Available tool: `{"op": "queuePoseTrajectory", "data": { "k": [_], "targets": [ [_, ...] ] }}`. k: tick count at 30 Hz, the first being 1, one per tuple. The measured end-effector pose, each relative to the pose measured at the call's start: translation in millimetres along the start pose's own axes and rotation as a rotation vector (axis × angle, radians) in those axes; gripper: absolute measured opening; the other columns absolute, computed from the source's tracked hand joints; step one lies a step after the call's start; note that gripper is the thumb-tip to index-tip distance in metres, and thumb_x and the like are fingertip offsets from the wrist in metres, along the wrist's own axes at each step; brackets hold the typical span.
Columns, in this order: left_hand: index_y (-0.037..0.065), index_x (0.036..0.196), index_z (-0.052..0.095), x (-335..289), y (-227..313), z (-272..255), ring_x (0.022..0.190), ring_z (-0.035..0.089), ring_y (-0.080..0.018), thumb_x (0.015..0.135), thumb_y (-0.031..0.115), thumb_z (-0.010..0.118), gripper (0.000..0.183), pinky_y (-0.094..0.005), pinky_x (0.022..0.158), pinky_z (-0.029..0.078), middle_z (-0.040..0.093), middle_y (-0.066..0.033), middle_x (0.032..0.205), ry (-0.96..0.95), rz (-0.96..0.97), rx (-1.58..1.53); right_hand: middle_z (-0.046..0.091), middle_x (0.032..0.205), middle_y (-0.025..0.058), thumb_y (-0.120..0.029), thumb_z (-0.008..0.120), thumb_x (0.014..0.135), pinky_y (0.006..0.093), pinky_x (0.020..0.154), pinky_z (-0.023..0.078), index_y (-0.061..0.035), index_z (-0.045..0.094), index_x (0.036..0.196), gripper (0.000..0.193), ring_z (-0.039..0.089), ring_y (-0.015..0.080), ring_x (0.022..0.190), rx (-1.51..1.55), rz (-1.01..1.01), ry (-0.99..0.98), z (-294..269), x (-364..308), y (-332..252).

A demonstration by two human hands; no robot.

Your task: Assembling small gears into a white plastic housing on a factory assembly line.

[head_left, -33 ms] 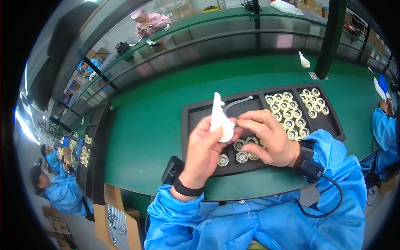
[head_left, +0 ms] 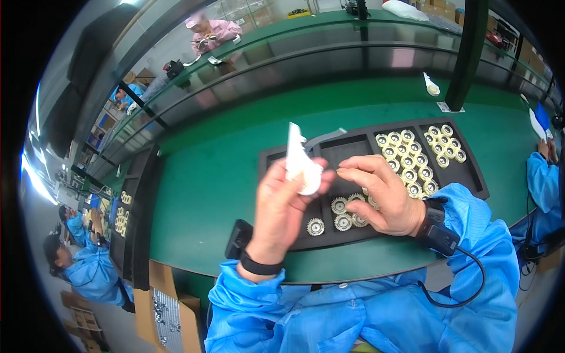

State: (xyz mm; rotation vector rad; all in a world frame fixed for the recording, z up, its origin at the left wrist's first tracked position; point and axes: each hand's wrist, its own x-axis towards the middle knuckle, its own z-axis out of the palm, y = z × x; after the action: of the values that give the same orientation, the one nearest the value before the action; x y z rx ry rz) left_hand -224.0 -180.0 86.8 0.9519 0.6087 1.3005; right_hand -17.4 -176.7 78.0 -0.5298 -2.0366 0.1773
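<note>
My left hand (head_left: 282, 200) is closed around a white plastic part (head_left: 299, 162) with a rounded lower end and a tapering, pointed top. The thumb lies across its round end. From behind the part a flat grey strip (head_left: 325, 137) reaches to the right; where it joins is hidden. My right hand (head_left: 382, 194), its thumb and fingers apart and nothing visible between them, hovers just right of the part without touching it. Below both hands lies a black compartment tray (head_left: 273, 154). Several cream gears (head_left: 342, 222) sit in its near compartments, some partly covered by my right hand.
More gears (head_left: 407, 150) fill the tray's right compartments. Beyond it, a similar white part (head_left: 431, 85) lies beside a dark post (head_left: 465, 65). Another black tray (head_left: 132, 217) stands left, above an open cardboard box (head_left: 162, 312). A co-worker's blue sleeve (head_left: 544, 182) is at far right.
My left hand has moved left with the white part and its grey strip, widening the space to my right hand. The right hand has stayed nearly in place.
</note>
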Motion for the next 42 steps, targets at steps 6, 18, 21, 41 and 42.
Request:
{"op": "queuePoseTrajectory", "data": {
  "k": [6, 18, 21, 41, 42],
  "targets": [
    [0.002, 0.115, 0.057, 72, 82, -48, 0.085, 0.064, -0.0115, 0.092, 0.015, 0.061, 0.026, -0.0239, 0.069, 0.048, 0.069, -0.0075, 0.101, 0.030, 0.173, 0.579, 0.055, 0.116, 0.0180, -0.002, 0.068, 0.078, 0.0354, 0.076, 0.054, 0.0027, 0.056, 0.113, 0.037, 0.060, 0.0330, 0.097, 0.091, 0.027, -0.132, 3, -6, -7],
    [-0.006, 0.110, 0.063, 237, -22, -158, 0.080, 0.070, -0.0256, 0.083, 0.015, 0.070, 0.035, -0.0344, 0.067, 0.056, 0.070, -0.0177, 0.095, 0.437, 0.025, 1.172, 0.055, 0.113, 0.0139, -0.005, 0.061, 0.086, 0.0335, 0.072, 0.057, 0.0031, 0.058, 0.105, 0.021, 0.064, 0.0276, 0.091, 0.158, 0.191, -0.267, 13, -17, 1],
    [-0.007, 0.112, 0.062, 255, -38, -171, 0.092, 0.066, -0.0352, 0.081, 0.022, 0.073, 0.044, -0.0419, 0.081, 0.052, 0.067, -0.0231, 0.099, 0.431, 0.118, 1.401, 0.055, 0.112, 0.0141, -0.004, 0.061, 0.085, 0.0334, 0.072, 0.057, 0.0036, 0.058, 0.104, 0.020, 0.064, 0.0277, 0.090, 0.165, 0.206, -0.263, 14, -17, 2],
    [0.003, 0.092, 0.064, -12, 58, -38, 0.137, 0.033, -0.0400, 0.065, 0.012, 0.078, 0.031, -0.0527, 0.111, 0.030, 0.047, -0.0195, 0.138, -0.621, 0.072, 1.806, 0.055, 0.113, 0.0165, 0.005, 0.059, 0.083, 0.0338, 0.070, 0.054, 0.0036, 0.057, 0.107, 0.024, 0.064, 0.0295, 0.086, 0.155, 0.218, -0.255, 17, -19, 12],
    [0.002, 0.092, 0.064, -15, 55, -37, 0.137, 0.032, -0.0401, 0.066, 0.013, 0.077, 0.031, -0.0556, 0.110, 0.028, 0.047, -0.0201, 0.138, -0.617, 0.024, 1.898, 0.055, 0.114, 0.0164, 0.005, 0.059, 0.083, 0.0339, 0.070, 0.054, 0.0036, 0.057, 0.107, 0.024, 0.064, 0.0294, 0.086, 0.156, 0.214, -0.254, 17, -20, 11]
  ]
}}
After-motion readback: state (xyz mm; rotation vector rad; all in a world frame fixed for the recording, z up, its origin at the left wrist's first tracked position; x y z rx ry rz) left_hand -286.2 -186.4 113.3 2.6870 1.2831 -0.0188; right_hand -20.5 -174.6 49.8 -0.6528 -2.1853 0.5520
